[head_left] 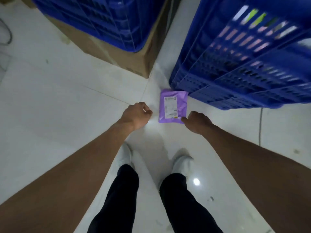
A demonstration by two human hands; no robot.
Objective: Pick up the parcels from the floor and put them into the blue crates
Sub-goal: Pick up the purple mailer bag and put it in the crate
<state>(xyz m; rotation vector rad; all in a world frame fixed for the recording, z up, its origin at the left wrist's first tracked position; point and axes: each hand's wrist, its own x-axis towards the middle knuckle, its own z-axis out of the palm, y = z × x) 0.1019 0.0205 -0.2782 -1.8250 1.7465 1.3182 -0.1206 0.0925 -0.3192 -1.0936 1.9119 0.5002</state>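
Observation:
A purple parcel (173,105) with a white label lies flat on the white floor, its far edge against the base of the right blue crate (244,64). My right hand (197,122) is on the parcel's near right corner, fingers curled down. They touch the corner, but the back of the hand hides whether they grip it. My left hand (137,115) hovers just left of the parcel in a loose fist, with nothing in it. Several parcels show through the slotted wall of the right crate. A second blue crate (104,19) stands at the top left.
The left crate sits on a brown cardboard box (117,52). A narrow strip of floor runs between the two crates. My feet in white shoes (182,163) stand just behind the parcel. A thin cable (260,125) lies on the floor to the right.

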